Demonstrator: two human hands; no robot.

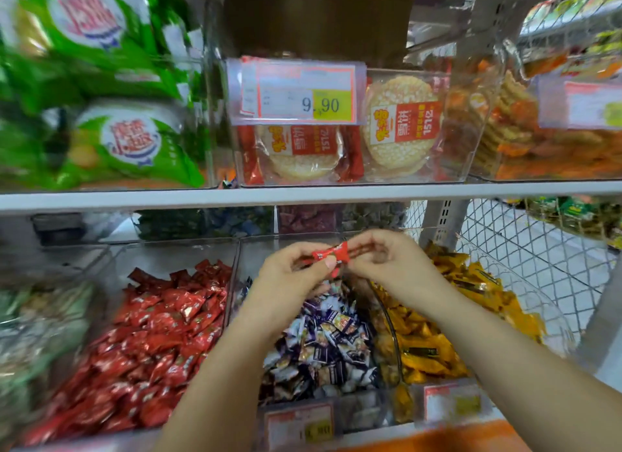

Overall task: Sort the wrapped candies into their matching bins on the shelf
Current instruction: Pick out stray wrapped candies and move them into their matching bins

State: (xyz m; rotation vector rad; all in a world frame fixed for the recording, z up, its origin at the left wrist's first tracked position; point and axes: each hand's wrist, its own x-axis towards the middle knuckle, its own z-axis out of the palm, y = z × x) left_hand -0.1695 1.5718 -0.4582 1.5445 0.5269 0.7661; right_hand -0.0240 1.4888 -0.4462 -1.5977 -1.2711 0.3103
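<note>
From the head view, both hands are up over the middle of the lower shelf (pixel 336 441). The left hand (pixel 289 276) and the right hand (pixel 397 266) are drawn close together, and between them they pinch one red wrapped candy (pixel 331 253), the left thumb on its body and the right fingertips at its far end. It hangs in the air directly above the purple-and-white candies (pixel 330 340), so it looks like a stray fished out of the wrong pile. Its home, by colour, is the heap of red candies (pixel 161 337) in the clear bin (pixel 168 253) just to the left, and it is not there yet. On the right sit the yellow candies (pixel 434 344) in a round clear tub (pixel 538 303). The piles look mostly one colour each, so I judge the sorting well along, though blur hides whether more strays lurk. Left to do: carry this one left and drop it, then check again. Above, rice cracker packs (pixel 400 128) sit behind a price tag (pixel 298 93).
</note>
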